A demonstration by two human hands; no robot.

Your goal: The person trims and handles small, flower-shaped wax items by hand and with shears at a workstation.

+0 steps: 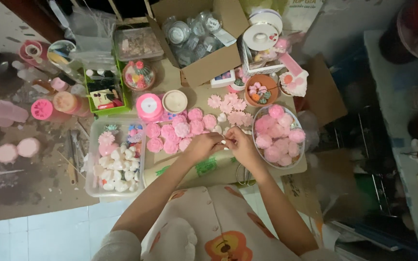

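L hand (204,146) & R hand (240,145) are meeting at table centre, fingertips pressing together, both pinching a tiny white piece (224,141) btwn them. Pink flowers (180,130) are lying just far-left of the hands. Bowl (256,140) of pink flowers is sitting right beside R hand. Clear tray (92,159) w/ white & pink bits is sitting left. Cardboard box (209,65) is standing far.

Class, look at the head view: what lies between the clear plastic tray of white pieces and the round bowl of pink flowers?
Pink flower pieces, with both hands meeting over them.
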